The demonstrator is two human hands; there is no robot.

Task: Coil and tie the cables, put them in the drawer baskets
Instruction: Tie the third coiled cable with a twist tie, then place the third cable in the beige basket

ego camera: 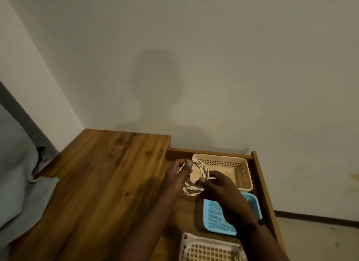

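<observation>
Both hands, left hand [175, 180] and right hand [220, 189], grip the coiled cable [196, 178] between them.

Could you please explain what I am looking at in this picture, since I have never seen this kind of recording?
There is no machine here: a person wears a camera on the head, so the one picture looks forward and down at their own two hands. The left hand and the right hand both hold a white cable wound into a ring. Below them a wooden drawer stands open beside a wooden top. In the drawer sit three baskets: a beige basket farthest away, a blue basket in the middle, and a white basket nearest. The cable is above the drawer, not yet in a basket.
</observation>
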